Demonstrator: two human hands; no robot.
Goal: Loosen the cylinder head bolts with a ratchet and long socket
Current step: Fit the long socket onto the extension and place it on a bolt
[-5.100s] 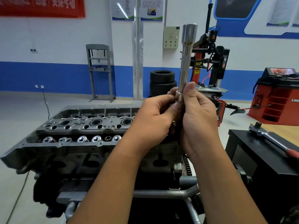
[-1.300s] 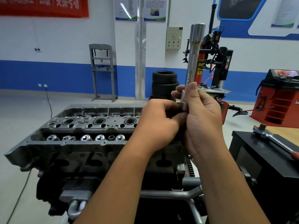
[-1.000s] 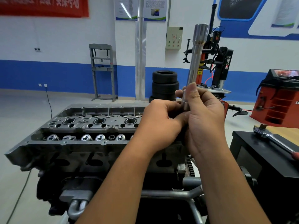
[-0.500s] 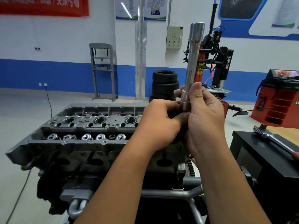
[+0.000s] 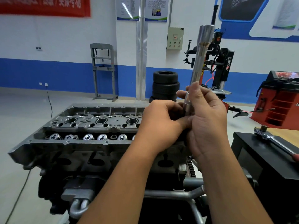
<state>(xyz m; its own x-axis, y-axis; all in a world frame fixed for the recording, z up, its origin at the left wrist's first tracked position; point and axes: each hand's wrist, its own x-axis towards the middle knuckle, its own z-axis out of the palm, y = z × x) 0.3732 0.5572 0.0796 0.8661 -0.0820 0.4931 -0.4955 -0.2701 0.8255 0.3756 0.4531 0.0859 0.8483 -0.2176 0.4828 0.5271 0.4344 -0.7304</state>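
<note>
The workshop floor carries the cylinder head (image 5: 84, 126), mounted on its stand in front of you. The ratchet (image 5: 273, 141) lies on the black counter (image 5: 258, 160) to your right. You hold the long socket (image 5: 199, 59) upright above the head: right hand (image 5: 208, 125) fingers wrap its lower end, left hand (image 5: 161, 125) fingers pinch there. It looks like rigid, smooth, fairly heavy steel; grip near the drive end.

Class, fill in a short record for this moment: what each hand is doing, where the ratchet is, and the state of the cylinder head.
Left hand: grips the lower end of the long socket
Right hand: pinches the socket shaft, which is near upright
Ratchet: lying on the black bench, untouched
Cylinder head: uncovered, no tool on it
</note>
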